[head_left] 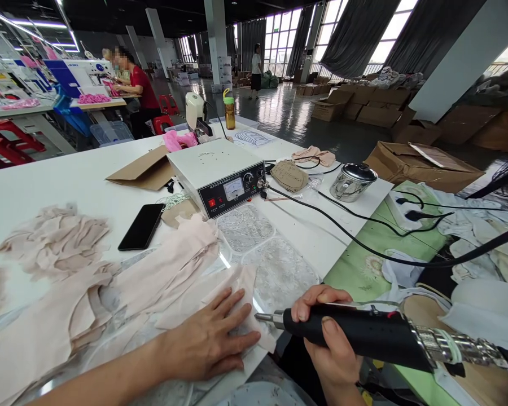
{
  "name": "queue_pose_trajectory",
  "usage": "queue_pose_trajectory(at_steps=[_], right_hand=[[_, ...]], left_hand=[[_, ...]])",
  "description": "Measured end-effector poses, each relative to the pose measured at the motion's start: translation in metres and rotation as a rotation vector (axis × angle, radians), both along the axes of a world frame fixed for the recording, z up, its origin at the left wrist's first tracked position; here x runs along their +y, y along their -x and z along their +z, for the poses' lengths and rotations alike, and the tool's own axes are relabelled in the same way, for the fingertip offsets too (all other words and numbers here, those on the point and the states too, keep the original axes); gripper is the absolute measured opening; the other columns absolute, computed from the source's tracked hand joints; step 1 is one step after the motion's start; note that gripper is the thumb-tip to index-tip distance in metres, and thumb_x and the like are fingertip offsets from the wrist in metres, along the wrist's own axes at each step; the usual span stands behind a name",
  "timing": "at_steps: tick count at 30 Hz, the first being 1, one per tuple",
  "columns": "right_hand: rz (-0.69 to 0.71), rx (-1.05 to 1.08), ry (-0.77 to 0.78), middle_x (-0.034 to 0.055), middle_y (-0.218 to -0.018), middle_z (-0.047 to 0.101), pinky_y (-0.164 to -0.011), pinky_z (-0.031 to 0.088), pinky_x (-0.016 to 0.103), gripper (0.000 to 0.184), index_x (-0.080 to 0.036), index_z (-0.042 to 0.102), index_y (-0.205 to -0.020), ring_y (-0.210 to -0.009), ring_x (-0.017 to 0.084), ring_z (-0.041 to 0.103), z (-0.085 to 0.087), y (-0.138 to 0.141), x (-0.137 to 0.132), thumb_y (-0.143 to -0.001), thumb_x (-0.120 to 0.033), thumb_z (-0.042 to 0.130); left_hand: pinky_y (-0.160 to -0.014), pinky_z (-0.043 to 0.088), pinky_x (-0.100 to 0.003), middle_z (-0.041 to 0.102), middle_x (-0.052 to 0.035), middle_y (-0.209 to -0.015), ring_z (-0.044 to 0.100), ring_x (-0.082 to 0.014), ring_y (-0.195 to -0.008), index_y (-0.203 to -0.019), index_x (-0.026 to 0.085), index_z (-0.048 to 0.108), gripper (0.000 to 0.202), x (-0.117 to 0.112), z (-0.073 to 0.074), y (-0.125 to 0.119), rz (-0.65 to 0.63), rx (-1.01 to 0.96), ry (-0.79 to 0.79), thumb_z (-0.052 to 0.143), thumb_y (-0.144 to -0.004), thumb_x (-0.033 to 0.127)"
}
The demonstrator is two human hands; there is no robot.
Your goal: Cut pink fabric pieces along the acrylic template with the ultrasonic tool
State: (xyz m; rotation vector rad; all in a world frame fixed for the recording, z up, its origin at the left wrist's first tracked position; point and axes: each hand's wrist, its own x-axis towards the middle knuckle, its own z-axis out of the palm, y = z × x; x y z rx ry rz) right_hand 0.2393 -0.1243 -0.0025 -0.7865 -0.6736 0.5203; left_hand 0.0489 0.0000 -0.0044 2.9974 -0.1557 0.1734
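My left hand (214, 337) lies flat, fingers spread, on a pale beige fabric piece (239, 280) near the table's front edge. My right hand (334, 347) is wrapped round a black ultrasonic handpiece (355, 332) with a metal tip. That tip points left and sits at the fabric's right edge, close to my left fingers; whether it touches the cloth I cannot tell. Beneath the fabric is a clear plate (279, 270) over a grey, marbled surface. More beige fabric strips (169, 265) lie to the left. A white generator box (220, 175) with dial and red switch stands behind.
A phone (141, 226) and a crumpled fabric pile (57, 239) lie left. Folded cardboard (146, 169), a bottle (229, 113) and a steel pot (353, 183) stand farther back. A black cable (364, 242) crosses the right side, above green cloth (364, 270). People are in the background.
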Motion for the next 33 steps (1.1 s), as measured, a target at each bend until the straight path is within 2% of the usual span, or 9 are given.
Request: queue_pose_trajectory(at_steps=[5,10,18,24,29,33], right_hand=[[0.004,-0.066,0.022,-0.0011,-0.079,0.052,-0.054,0.05,0.03,0.007,-0.023,0.051,-0.088,-0.058,0.011,0.054,-0.001,0.0,0.0,-0.087,-0.029,0.055],[0.003,-0.04,0.011,-0.0008,-0.081,0.051,-0.056,0.051,0.03,0.009,-0.023,0.052,-0.092,-0.06,0.011,0.055,-0.001,0.0,0.002,-0.086,-0.03,0.054],[-0.025,-0.013,-0.001,-0.001,-0.081,0.05,-0.055,0.052,0.03,0.009,-0.023,0.053,-0.091,-0.06,0.011,0.055,-0.001,0.002,0.009,-0.085,-0.028,0.055],[-0.024,-0.076,0.019,-0.0012,-0.079,0.052,-0.055,0.052,0.03,0.006,-0.023,0.051,-0.087,-0.06,0.011,0.056,-0.001,0.001,0.009,-0.085,-0.027,0.055],[-0.048,-0.063,0.004,-0.0007,-0.081,0.051,-0.056,0.052,0.03,0.008,-0.022,0.052,-0.09,-0.06,0.011,0.055,-0.001,0.001,0.014,-0.084,-0.027,0.055],[-0.056,-0.033,-0.017,-0.001,-0.08,0.05,-0.055,0.051,0.03,0.008,-0.022,0.053,-0.09,-0.06,0.01,0.055,0.0,0.001,0.019,-0.084,-0.027,0.055]], left_hand=[[-0.105,0.037,-0.059,0.05,-0.0158,-0.138,0.038,-0.042,-0.134,-0.133,0.025,0.053,0.045,0.001,0.002,0.0,-0.006,0.039,0.006,0.061,-0.091,0.04],[-0.104,0.039,-0.06,0.051,-0.0166,-0.136,0.041,-0.0415,-0.133,-0.132,0.024,0.053,0.043,0.001,0.003,0.0,-0.012,0.038,-0.019,0.057,-0.094,0.042],[-0.106,0.038,-0.057,0.053,-0.0151,-0.135,0.042,-0.0402,-0.131,-0.13,0.025,0.054,0.04,0.0,0.004,0.001,0.004,0.014,0.007,0.055,-0.094,0.043],[-0.11,0.033,-0.054,0.053,-0.0139,-0.135,0.042,-0.0378,-0.132,-0.131,0.025,0.054,0.042,0.001,0.004,0.001,-0.003,-0.025,0.021,0.058,-0.093,0.042],[-0.105,0.037,-0.056,0.053,-0.0151,-0.134,0.045,-0.0404,-0.129,-0.131,0.025,0.054,0.041,0.0,0.003,0.001,-0.003,-0.01,0.015,0.056,-0.093,0.043],[-0.108,0.035,-0.054,0.053,-0.0144,-0.134,0.043,-0.0382,-0.131,-0.131,0.025,0.053,0.043,-0.001,0.003,0.001,0.008,-0.012,0.012,0.058,-0.093,0.044]])
